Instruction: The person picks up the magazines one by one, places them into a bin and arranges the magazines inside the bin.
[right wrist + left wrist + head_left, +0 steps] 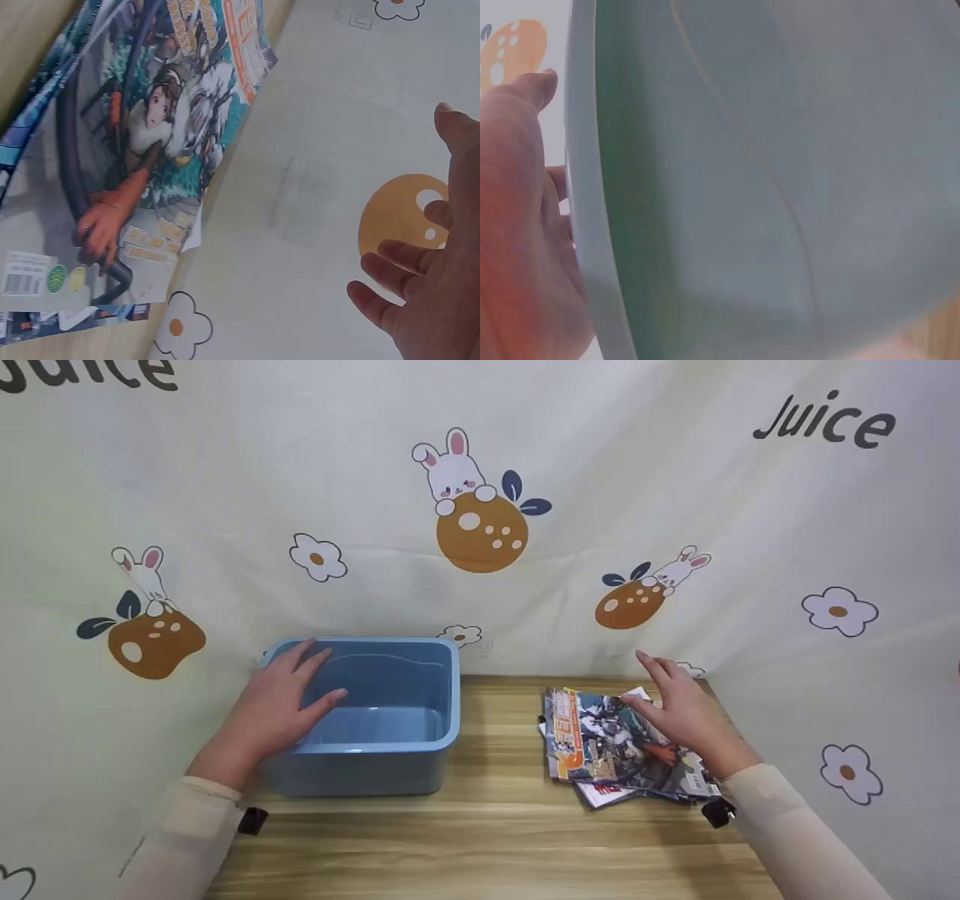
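A blue plastic bin [360, 748] stands on the wooden table, its inside bare in the head view. Over the bin's left side is my left hand [281, 701], fingers spread and relaxed, holding nothing. The left wrist view has this hand [525, 225] beside the bin's rim [585, 195]. To the right lies a loose stack of magazines [600, 742], the top one with an illustrated cover [150, 135]. My right hand [686, 716] hovers at the stack's right side, its fingers extended and nothing in them.
The wooden table [495, 840] runs between the bin and the magazines and along the front. A pale cloth [360, 510] printed with rabbits, oranges and flowers hangs behind and at both sides. Dark wrist devices [253, 820] show at both sleeves.
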A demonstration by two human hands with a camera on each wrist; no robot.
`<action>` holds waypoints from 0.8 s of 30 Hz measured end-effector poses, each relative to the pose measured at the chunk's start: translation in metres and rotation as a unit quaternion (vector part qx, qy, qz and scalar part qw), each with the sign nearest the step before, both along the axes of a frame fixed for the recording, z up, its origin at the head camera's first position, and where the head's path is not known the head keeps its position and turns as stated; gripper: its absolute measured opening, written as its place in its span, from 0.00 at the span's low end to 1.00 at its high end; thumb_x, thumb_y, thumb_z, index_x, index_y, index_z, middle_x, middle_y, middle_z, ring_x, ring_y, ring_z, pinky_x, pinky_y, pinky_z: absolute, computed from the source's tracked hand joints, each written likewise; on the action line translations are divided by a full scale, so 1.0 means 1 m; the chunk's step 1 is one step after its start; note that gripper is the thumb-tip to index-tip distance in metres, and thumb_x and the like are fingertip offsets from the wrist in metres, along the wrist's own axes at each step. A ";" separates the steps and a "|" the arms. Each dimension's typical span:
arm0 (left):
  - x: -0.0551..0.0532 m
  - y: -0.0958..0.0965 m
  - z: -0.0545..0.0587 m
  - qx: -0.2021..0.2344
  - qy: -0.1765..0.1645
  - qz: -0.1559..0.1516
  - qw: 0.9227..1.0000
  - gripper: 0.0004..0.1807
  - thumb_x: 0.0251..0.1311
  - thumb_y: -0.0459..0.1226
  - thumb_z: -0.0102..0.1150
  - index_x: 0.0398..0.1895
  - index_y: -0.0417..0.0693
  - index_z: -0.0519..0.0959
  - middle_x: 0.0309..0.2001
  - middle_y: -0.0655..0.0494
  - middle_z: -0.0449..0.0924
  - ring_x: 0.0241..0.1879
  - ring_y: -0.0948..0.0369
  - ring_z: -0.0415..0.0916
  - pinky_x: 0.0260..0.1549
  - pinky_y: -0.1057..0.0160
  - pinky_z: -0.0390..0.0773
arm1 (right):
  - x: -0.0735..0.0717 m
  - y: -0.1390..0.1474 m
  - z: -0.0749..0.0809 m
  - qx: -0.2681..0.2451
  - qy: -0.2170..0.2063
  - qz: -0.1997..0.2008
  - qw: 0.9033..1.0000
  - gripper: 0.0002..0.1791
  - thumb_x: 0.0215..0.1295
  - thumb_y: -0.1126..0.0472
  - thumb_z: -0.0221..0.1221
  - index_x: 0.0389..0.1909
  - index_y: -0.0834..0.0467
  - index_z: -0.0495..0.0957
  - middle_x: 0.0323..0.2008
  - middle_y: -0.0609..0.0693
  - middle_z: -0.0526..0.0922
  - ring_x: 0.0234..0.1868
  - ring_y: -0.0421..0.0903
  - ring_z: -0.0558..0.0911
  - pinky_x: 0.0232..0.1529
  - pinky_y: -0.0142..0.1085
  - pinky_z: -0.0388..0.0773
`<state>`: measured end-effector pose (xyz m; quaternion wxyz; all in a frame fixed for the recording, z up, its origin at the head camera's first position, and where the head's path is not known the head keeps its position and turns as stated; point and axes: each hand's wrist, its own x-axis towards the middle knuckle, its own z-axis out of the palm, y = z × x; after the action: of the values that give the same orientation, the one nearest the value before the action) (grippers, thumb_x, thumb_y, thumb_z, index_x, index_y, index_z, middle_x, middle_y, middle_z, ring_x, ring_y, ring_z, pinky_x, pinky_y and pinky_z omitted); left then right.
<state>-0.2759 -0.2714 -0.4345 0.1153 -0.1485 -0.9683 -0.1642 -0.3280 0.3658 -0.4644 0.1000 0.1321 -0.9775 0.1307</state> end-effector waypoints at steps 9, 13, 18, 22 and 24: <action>0.025 -0.041 -0.014 0.054 -0.005 0.051 0.997 0.48 0.78 0.64 0.57 0.86 0.39 0.63 0.84 0.30 0.58 0.81 0.27 0.56 0.71 0.17 0.60 | 0.017 0.029 -0.024 -0.057 0.000 -0.008 0.998 0.51 0.77 0.30 0.62 0.88 0.55 0.60 0.78 0.70 0.68 0.75 0.75 0.71 0.70 0.77 0.68; 0.030 -0.051 -0.023 0.076 -0.041 0.056 0.995 0.52 0.79 0.65 0.53 0.89 0.38 0.55 0.87 0.31 0.52 0.83 0.27 0.51 0.71 0.17 0.58 | 0.022 0.042 -0.036 -0.082 -0.003 -0.009 0.997 0.48 0.79 0.37 0.66 0.87 0.58 0.61 0.77 0.72 0.68 0.73 0.76 0.71 0.69 0.78 0.68; 0.031 -0.053 -0.030 0.085 -0.075 0.054 0.992 0.55 0.80 0.66 0.50 0.91 0.40 0.46 0.89 0.32 0.44 0.85 0.28 0.45 0.73 0.17 0.55 | 0.027 0.052 -0.048 -0.102 -0.029 -0.036 0.994 0.48 0.79 0.38 0.65 0.86 0.61 0.61 0.75 0.75 0.67 0.73 0.78 0.70 0.69 0.79 0.67; 0.030 -0.053 -0.032 0.083 -0.081 0.049 0.992 0.56 0.80 0.67 0.51 0.91 0.39 0.44 0.89 0.33 0.41 0.86 0.29 0.42 0.74 0.18 0.54 | 0.032 0.058 -0.052 -0.118 -0.054 -0.057 0.990 0.50 0.80 0.36 0.63 0.87 0.62 0.58 0.77 0.76 0.64 0.76 0.79 0.66 0.70 0.80 0.65; 0.030 -0.053 -0.033 0.076 -0.082 0.048 0.993 0.57 0.79 0.67 0.51 0.91 0.37 0.44 0.89 0.32 0.41 0.86 0.30 0.42 0.74 0.18 0.54 | 0.035 0.061 -0.054 -0.121 -0.060 -0.059 0.989 0.50 0.81 0.36 0.63 0.87 0.63 0.57 0.78 0.77 0.63 0.77 0.80 0.65 0.71 0.80 0.64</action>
<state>-0.2463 -0.3247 -0.4676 0.0544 -0.0792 -0.9652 -0.2432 -0.2930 0.4265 -0.5187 0.0643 0.0535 -0.9647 0.2496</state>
